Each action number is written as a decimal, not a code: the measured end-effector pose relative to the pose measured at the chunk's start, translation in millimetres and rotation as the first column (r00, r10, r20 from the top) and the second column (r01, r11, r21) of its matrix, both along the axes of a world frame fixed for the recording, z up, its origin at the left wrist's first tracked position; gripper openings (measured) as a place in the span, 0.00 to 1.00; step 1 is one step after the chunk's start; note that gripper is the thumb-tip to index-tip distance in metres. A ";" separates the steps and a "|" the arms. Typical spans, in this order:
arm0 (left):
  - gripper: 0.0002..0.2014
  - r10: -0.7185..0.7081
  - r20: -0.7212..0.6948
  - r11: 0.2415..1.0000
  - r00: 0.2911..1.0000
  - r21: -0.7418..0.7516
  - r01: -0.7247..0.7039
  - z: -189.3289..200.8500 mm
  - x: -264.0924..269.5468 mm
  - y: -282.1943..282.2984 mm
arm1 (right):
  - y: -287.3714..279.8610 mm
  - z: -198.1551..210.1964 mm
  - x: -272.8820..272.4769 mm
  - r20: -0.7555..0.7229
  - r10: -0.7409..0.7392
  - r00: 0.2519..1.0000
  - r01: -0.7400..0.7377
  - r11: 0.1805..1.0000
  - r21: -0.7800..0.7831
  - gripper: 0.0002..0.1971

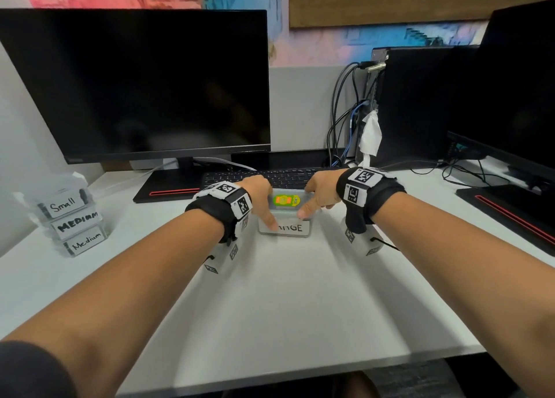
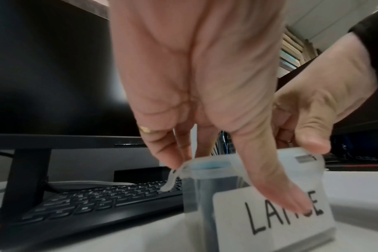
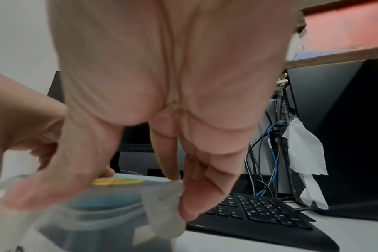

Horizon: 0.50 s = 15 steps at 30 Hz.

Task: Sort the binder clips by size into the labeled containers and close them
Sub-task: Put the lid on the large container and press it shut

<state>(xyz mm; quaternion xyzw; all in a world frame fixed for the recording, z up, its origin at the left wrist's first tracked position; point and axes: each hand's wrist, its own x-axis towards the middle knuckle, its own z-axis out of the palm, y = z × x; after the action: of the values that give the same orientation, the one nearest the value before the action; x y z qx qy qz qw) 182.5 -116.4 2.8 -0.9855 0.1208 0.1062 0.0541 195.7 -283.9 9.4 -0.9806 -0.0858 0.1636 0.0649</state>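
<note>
Step in hand, by my read: latching the lid on the LARGE container point(image 1: 284, 221); sorting looks done, since three closed containers sit stacked point(image 1: 72, 217) at the desk's far left, labelled Small, MEDIUM, Medium.

To do it well:
- Seat the lid point(image 1: 285, 201) flat all round first; a raised corner would probably stop the flaps catching.
- Fold both side flaps down together, equal force, so the box doesn't skate toward the keyboard point(image 1: 270, 177).
- Thumbs stay on the front edge as counter-pressure.
- Check each flap is flush. The left flap point(image 2: 172, 179) hangs loose, not latched; the right flap point(image 3: 162, 209) is under the fingers, and whether it is latched is unclear through the blur.

Hands:
- Left hand point(image 1: 260, 198): clamped on the container's left end, fingers at the lid edge by the flap, thumb down the front over the label.
- Right hand point(image 1: 319, 195): clamped on the right end, thumb on the front rim, fingers curled over the flap.

Location: container on the desk point(image 1: 285, 292) mid-centre, directly between both hands, touching both, just in front of the keyboard. Clips inside show only as dark shapes through the wall.
</note>
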 end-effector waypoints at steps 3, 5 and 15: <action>0.35 0.037 0.011 0.997 0.999 -0.072 -0.036 -0.5 -0.5 5.0 | 0.0 3.2 -1.0 0.006 -0.004 1.000 0.004 1.000 0.012 0.43; 0.35 0.091 0.037 0.982 0.995 -0.169 -0.084 -0.7 -0.2 11.9 | 1.2 5.1 -0.1 0.002 -0.010 1.000 0.010 1.000 0.010 0.38; 0.24 0.319 0.000 0.880 0.948 -0.372 -0.296 -15.3 2.7 20.7 | 4.7 -5.2 4.4 0.083 -0.097 0.992 0.087 0.989 0.116 0.04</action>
<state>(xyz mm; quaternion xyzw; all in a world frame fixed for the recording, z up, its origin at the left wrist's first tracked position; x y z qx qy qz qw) 185.1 -95.7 -12.4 -0.9875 -0.0212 0.0585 -0.1450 200.0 -279.2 4.2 -0.9846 -0.0521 0.1118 0.1236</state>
